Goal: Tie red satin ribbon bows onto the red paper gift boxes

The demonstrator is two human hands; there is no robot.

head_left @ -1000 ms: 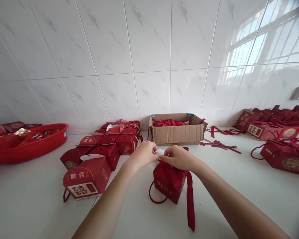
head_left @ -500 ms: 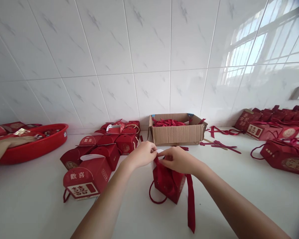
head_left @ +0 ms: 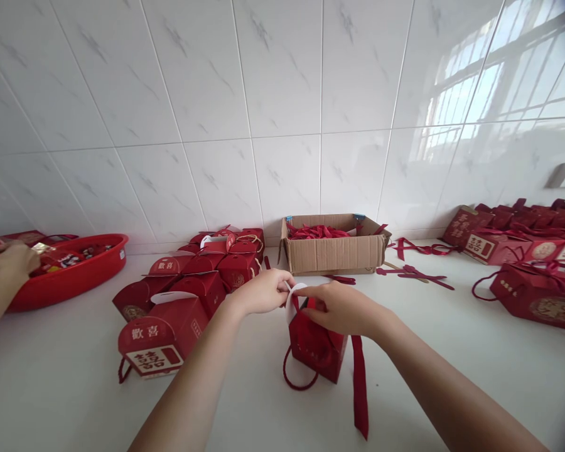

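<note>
A red gift box stands on the white table in front of me, its white-backed top flap raised. At the left edge of that flap, the fingers of my left hand are pinched together. My right hand reaches over the box from the other side, index finger against the flap and the other fingers curled by its top; its grip is partly hidden. A dark red ribbon hangs down on the box's right, and a short stretch shows beneath the flap. A red cord handle loops out at the lower left.
Several red gift boxes stand at left, more at right. Behind is a cardboard box of red ribbons, with loose strips beside it. Another person's hand is over a red basin of small wrapped items.
My hands have moved slightly apart at the flap, and more of its white side shows. The box has turned a little. The other person's hand has lifted and moved left from the basin.
</note>
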